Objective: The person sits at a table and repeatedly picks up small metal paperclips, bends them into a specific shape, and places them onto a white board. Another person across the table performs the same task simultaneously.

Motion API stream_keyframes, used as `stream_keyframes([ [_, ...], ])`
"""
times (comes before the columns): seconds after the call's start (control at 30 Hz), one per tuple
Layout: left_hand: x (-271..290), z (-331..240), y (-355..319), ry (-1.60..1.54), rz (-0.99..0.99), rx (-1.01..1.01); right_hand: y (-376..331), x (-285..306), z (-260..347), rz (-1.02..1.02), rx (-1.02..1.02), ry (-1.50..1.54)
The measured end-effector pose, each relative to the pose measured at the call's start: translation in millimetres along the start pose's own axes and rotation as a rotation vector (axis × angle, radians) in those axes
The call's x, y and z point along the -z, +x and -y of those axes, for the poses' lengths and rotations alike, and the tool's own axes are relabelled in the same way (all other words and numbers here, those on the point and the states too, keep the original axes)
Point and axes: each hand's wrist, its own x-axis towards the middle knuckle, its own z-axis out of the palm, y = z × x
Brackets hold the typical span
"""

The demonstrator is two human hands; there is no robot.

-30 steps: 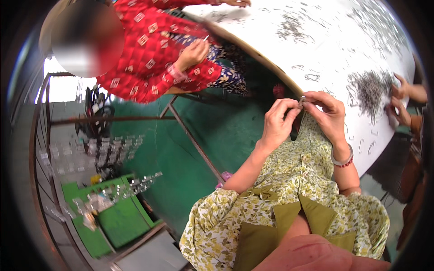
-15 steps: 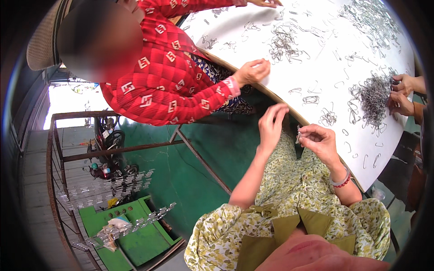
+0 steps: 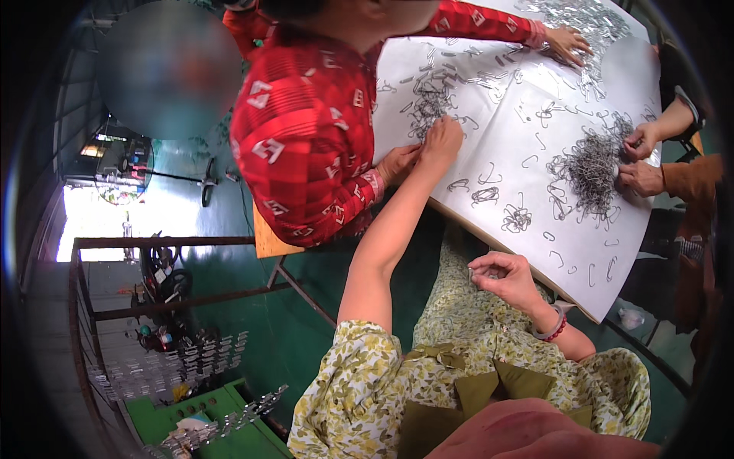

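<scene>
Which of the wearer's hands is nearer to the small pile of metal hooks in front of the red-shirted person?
Left. The left hand reaches out over the white sheet and touches the edge of the small pile of metal hooks. The right hand is held back at the table's near edge, above the lap.

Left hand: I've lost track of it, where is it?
In the head view the left hand reaches onto the white table, upper centre, on a heap of metal clips beside the red-sleeved person.

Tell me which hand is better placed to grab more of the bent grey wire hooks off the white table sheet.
Left. The left hand is stretched out and rests at a heap of bent grey wire hooks on the white table sheet. The right hand sits curled below the table's edge, over the lap, fingers pinched together.
</scene>
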Motion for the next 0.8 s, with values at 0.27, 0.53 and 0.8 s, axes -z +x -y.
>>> stream_keyframes([
  [0.27, 16, -8, -29, -0.404, -0.24, 0.088, -10, 5, 8, -0.009, 0.087, -0.086],
  [0.53, 97, -114, -166, -1.441, -0.138, 0.36, -16, 16, 4, -0.107, 0.109, -0.018],
  [0.8, 105, -135, -222, -1.083, -0.193, 0.215, -9, 9, 8, -0.141, 0.21, 0.0],
])
